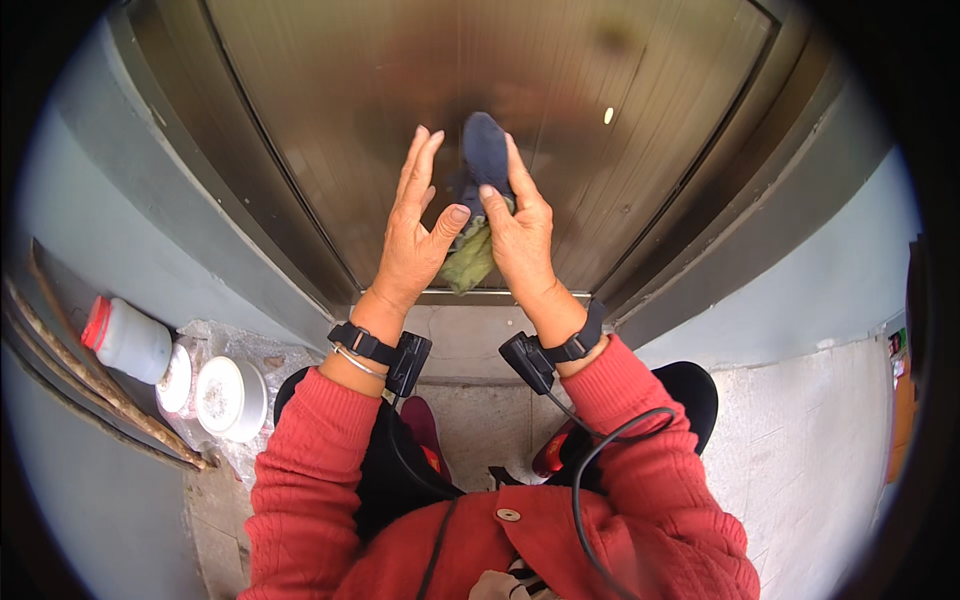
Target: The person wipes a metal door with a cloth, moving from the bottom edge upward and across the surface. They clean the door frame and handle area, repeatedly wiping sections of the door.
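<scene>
In front of a metal door, my right hand (pixel 521 230) grips a dark blue cloth piece (pixel 485 150) between thumb and fingers. Its rounded end points up toward the door, and its exact kind is unclear. Crumpled green cloth (pixel 468 262) hangs below the blue part, between my two hands. My left hand (pixel 412 228) is held up just left of the cloth, fingers stretched and thumb apart, with nothing in it. The left thumb tip comes close to the green cloth; whether they touch I cannot tell.
The brownish metal door (pixel 340 110) stands directly ahead within its frame. At left, a white jar with a red lid (pixel 138 340), a white round container (pixel 230 398) and plastic wrapping lie near several wooden sticks (pixel 110 390). A black cable (pixel 578 500) loops over my right sleeve.
</scene>
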